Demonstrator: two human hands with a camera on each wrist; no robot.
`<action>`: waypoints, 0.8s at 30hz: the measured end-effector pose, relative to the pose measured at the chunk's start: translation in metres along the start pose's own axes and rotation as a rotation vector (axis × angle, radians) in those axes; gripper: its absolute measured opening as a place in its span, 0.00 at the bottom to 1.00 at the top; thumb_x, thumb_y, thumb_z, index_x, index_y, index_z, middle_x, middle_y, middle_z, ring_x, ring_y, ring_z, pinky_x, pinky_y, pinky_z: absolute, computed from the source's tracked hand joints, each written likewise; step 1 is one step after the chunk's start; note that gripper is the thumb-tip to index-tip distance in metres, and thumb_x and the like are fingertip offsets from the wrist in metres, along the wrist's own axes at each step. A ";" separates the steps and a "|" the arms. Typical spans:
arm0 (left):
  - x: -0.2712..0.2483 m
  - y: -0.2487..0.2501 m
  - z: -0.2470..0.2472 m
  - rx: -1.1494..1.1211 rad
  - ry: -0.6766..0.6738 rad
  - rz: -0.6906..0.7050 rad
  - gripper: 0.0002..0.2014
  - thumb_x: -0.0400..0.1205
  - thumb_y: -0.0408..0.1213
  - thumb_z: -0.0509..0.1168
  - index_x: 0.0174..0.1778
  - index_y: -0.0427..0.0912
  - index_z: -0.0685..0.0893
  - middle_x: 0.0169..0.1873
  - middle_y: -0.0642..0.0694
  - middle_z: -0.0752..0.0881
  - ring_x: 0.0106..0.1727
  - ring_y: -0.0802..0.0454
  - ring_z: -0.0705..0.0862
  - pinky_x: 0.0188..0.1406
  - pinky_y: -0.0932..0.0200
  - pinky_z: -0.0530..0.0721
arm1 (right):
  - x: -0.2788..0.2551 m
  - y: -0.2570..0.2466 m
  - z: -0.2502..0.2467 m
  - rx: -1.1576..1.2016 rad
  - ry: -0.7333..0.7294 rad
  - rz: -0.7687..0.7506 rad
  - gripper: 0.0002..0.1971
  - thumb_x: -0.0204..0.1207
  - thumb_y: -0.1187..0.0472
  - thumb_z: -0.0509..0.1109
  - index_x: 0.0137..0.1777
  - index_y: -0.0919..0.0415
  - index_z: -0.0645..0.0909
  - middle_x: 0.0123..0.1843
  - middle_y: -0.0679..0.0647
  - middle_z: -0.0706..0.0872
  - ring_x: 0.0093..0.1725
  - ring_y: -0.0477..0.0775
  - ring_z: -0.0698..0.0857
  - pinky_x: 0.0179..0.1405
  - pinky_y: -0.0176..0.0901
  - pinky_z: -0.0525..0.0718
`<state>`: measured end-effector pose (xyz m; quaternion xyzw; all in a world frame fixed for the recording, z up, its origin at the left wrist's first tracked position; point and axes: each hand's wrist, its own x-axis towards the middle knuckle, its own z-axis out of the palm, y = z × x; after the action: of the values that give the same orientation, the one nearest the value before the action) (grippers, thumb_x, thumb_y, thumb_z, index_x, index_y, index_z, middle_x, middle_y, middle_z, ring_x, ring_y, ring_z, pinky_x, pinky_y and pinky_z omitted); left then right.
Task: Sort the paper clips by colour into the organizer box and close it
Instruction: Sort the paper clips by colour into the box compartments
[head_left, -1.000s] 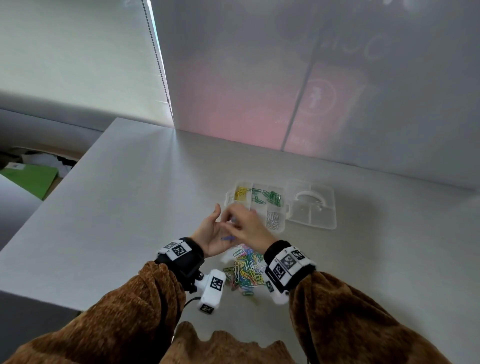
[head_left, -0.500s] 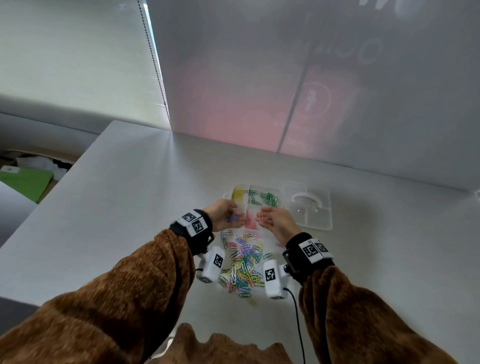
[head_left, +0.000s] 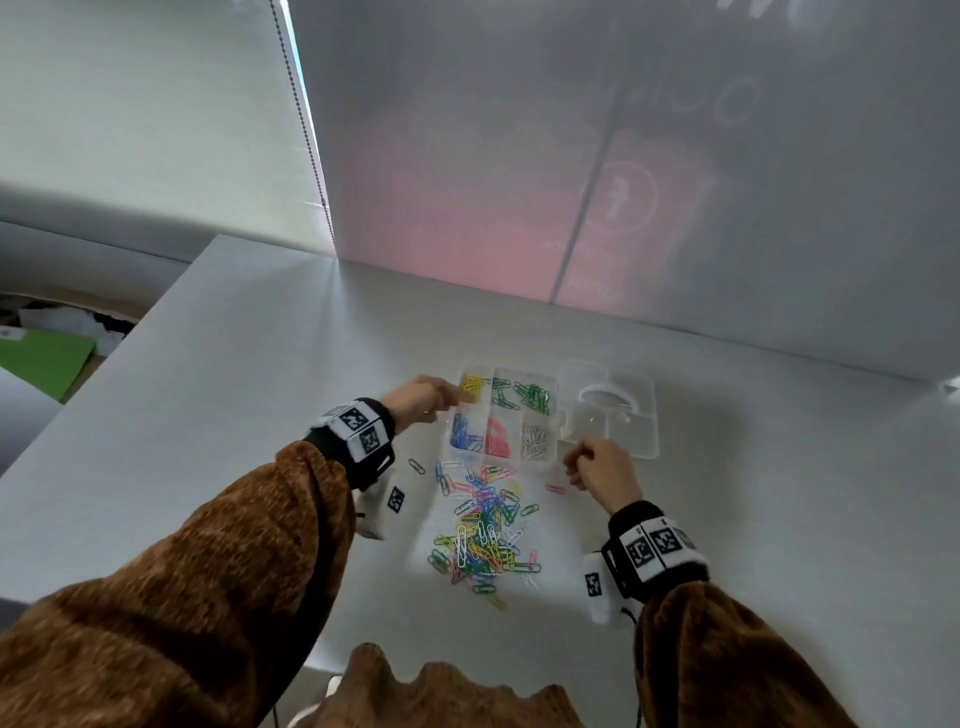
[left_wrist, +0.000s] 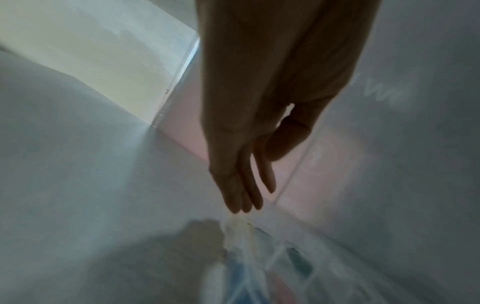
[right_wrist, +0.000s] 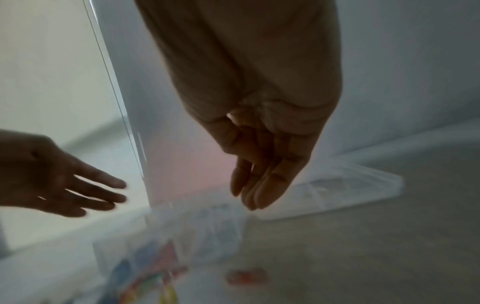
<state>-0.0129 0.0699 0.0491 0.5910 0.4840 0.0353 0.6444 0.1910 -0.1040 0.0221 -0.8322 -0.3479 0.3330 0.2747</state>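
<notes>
Head view: the clear organizer box (head_left: 503, 418) sits open on the white table (head_left: 218, 395), its lid (head_left: 618, 415) laid flat to the right. Compartments hold yellow, green, blue, pink and silver clips, sorted by colour. A loose pile of mixed paper clips (head_left: 483, 525) lies on the table just in front of the box; a single pink clip (head_left: 555, 488) lies apart to its right. The left hand (head_left: 423, 397) reaches over the box's far-left corner at the yellow compartment; the right hand (head_left: 600, 467) hovers near the box's front-right corner. Finger posture is unclear from this view. The left wrist view shows the left hand's fingers (left_wrist: 244, 185) extended and relaxed above the box edge, holding nothing. The right wrist view shows the right hand's fingers (right_wrist: 259, 185) loosely extended, empty, with the pink clip on the table below, blurred.
</notes>
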 end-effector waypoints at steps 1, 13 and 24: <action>-0.003 -0.006 -0.009 0.010 0.063 0.021 0.17 0.78 0.18 0.50 0.50 0.37 0.82 0.49 0.43 0.82 0.50 0.51 0.79 0.44 0.62 0.76 | 0.003 0.012 -0.001 -0.084 0.021 0.014 0.13 0.74 0.75 0.58 0.39 0.62 0.83 0.44 0.63 0.87 0.44 0.62 0.86 0.51 0.52 0.85; -0.031 -0.126 0.041 1.253 0.014 0.298 0.39 0.81 0.33 0.55 0.80 0.37 0.35 0.76 0.41 0.30 0.78 0.47 0.31 0.76 0.53 0.34 | -0.047 0.026 0.072 -0.495 -0.149 -0.362 0.21 0.76 0.72 0.60 0.69 0.61 0.75 0.62 0.55 0.73 0.59 0.53 0.77 0.59 0.44 0.80; -0.044 -0.134 0.039 1.296 -0.318 0.637 0.29 0.87 0.43 0.50 0.83 0.43 0.48 0.83 0.46 0.49 0.83 0.52 0.46 0.82 0.54 0.48 | -0.054 0.021 0.063 -0.620 -0.301 -0.666 0.15 0.81 0.59 0.60 0.65 0.60 0.77 0.65 0.55 0.76 0.66 0.53 0.73 0.65 0.44 0.76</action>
<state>-0.0804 -0.0259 -0.0389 0.9628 0.1138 -0.1584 0.1870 0.1234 -0.1434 -0.0123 -0.6607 -0.7145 0.2243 0.0516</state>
